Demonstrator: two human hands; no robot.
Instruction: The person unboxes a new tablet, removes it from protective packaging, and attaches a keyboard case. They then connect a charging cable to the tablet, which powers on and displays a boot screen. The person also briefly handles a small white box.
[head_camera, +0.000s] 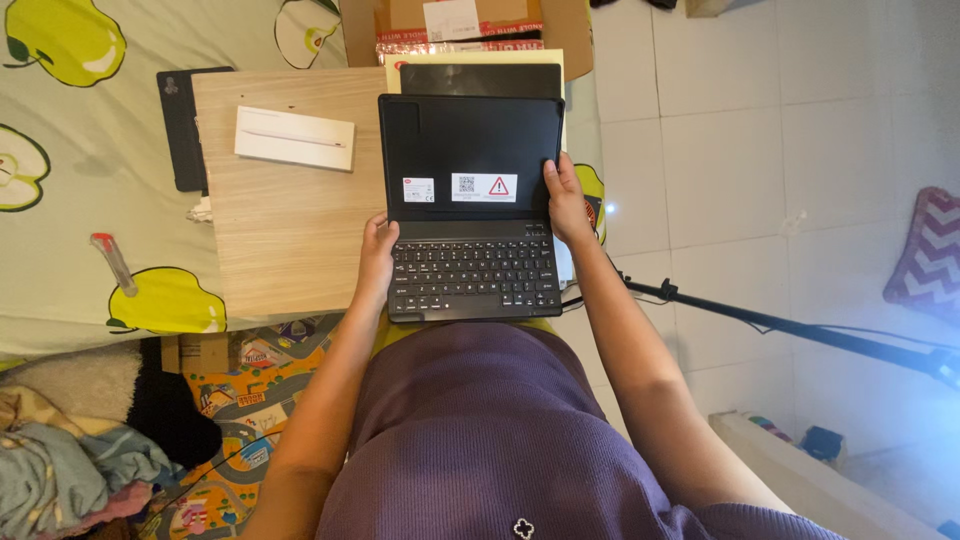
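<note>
A black folio keyboard case (470, 205) lies opened flat in front of me, its empty tablet panel with white stickers on the far half and the keyboard (472, 277) on the near half. My left hand (377, 258) grips the case's left edge beside the keyboard. The panel's right edge is held by my right hand (566, 200), thumb on the black surface. A dark tablet (481, 80) lies just beyond the case, partly hidden by it.
A light wooden board (290, 215) lies left of the case with a long white box (294, 138) on it. A cardboard box (465, 25) sits beyond. Pear-print bedding (90, 180) is at left, a black stand pole (790, 328) crosses the tiled floor at right.
</note>
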